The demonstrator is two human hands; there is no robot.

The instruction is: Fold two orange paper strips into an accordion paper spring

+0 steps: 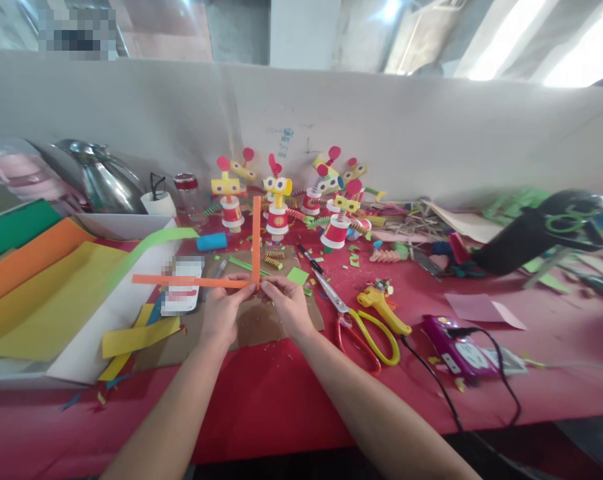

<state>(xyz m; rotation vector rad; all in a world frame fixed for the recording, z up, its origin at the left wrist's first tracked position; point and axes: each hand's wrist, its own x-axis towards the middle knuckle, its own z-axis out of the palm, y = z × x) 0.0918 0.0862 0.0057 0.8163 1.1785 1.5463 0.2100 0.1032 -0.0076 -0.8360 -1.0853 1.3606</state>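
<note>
Two orange paper strips meet at a right angle between my hands: one paper strip [256, 233] points away from me, the other [181, 281] runs off to the left. My left hand [226, 307] pinches the left-running strip near the corner where they cross. At that same corner, my right hand [287, 300] grips the strips with thumb and fingers. Beneath both hands lies a piece of brown cardboard [261, 327] on the red table. Small folded paper springs [274, 261] and a green paper square [298, 276] rest on it.
Scissors [342, 308], a yellow glue gun [384, 308] and a purple device [458, 350] with a cord lie to the right. Several paper-cup figures [277, 217] stand at the back. A white box [81, 333] of coloured paper and yellow strips [141, 337] sit left.
</note>
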